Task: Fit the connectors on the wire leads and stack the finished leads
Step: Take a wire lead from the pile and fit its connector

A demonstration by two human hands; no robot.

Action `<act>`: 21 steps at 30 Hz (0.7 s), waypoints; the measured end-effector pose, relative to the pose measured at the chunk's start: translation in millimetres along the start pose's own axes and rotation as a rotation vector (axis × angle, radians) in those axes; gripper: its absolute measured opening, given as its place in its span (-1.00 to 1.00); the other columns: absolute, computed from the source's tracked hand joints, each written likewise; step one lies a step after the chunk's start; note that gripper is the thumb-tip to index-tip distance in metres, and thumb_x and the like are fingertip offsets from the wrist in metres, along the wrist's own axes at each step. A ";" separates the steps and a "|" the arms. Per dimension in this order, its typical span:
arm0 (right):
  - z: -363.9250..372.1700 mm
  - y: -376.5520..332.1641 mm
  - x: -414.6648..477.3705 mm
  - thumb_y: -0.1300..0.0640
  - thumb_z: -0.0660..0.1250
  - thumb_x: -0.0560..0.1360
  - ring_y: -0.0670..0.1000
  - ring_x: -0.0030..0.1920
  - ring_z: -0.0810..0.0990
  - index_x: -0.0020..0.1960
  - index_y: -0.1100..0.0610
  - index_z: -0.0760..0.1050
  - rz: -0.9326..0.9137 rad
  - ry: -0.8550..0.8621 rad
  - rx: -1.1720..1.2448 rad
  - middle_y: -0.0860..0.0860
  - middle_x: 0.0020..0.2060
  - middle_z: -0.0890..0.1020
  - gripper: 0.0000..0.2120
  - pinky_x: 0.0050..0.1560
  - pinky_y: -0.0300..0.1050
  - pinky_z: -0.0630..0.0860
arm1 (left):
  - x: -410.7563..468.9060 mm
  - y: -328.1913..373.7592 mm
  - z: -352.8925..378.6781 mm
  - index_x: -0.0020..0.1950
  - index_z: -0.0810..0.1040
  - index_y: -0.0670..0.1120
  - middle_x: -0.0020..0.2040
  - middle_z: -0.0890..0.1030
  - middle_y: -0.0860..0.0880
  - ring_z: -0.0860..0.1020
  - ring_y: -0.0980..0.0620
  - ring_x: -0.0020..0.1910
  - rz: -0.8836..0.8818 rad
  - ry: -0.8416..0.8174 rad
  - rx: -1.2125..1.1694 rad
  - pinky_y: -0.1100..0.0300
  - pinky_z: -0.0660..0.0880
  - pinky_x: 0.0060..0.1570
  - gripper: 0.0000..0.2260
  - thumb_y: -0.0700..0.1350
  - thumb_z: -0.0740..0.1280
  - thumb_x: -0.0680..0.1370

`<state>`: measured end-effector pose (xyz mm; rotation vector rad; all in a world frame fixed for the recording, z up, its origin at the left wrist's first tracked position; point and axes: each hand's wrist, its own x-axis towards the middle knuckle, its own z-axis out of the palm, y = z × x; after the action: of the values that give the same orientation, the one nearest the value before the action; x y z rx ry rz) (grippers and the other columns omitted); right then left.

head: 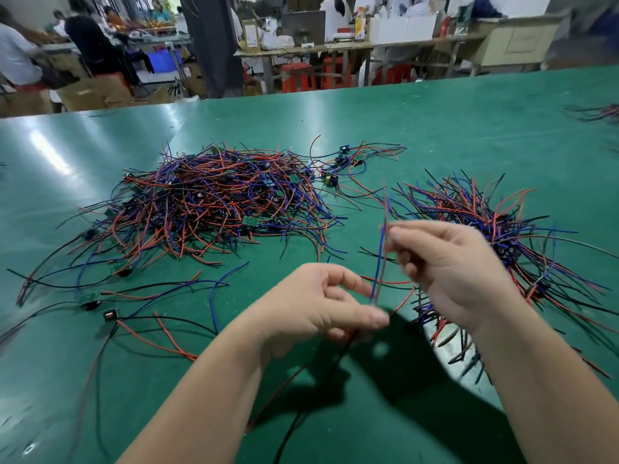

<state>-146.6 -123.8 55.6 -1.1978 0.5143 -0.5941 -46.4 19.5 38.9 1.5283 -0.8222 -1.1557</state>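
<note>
Wire lead (379,256) held over a glossy green mat (435,128)
Left hand (321,303) curls round its black and red tails; right hand (449,272) pinches the thin upright blue and red strands, between a tangled heap (214,195) and a fanned stack (495,222).

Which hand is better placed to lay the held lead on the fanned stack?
Right, probably: the right hand pinches the held lead and sits beside the fanned stack; the left hand lies farther off.
</note>
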 end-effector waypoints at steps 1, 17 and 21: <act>-5.5 -5.1 2.5 0.39 0.28 0.47 -0.12 -0.49 0.42 -0.23 0.23 0.63 -0.033 0.059 0.055 0.04 -0.47 0.60 -0.80 -0.51 -0.38 0.33 | -1.8 -2.0 1.4 -0.10 0.55 -0.06 -0.37 0.64 -0.01 0.53 0.15 -0.45 -0.028 -0.079 0.087 0.36 0.43 -0.44 -0.75 -0.21 0.56 0.34; -7.2 8.2 3.3 -0.05 0.42 0.35 -0.07 -0.49 0.42 -0.07 0.25 0.53 0.225 -0.137 -0.243 0.13 -0.25 0.55 -0.63 -0.49 -0.26 0.32 | 8.0 -1.2 14.2 -0.16 0.59 -0.13 -0.37 0.64 -0.02 0.60 0.10 -0.40 0.184 0.266 -0.168 0.32 0.52 -0.38 -0.70 -0.09 0.53 0.18; -3.7 10.6 -2.8 0.04 0.45 0.17 -0.09 -0.49 0.34 -0.21 0.32 0.62 0.143 -0.238 -0.275 0.14 -0.38 0.52 -0.64 -0.45 -0.28 0.27 | 5.8 -4.6 14.4 -0.33 0.64 -0.03 -0.38 0.64 -0.01 0.59 0.11 -0.41 0.137 0.146 -0.078 0.37 0.42 -0.45 -0.89 -0.19 0.54 0.31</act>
<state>-149.5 -121.9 44.6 -1.4563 0.4840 -0.2580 -58.5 10.9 32.4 1.4506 -0.7628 -0.9534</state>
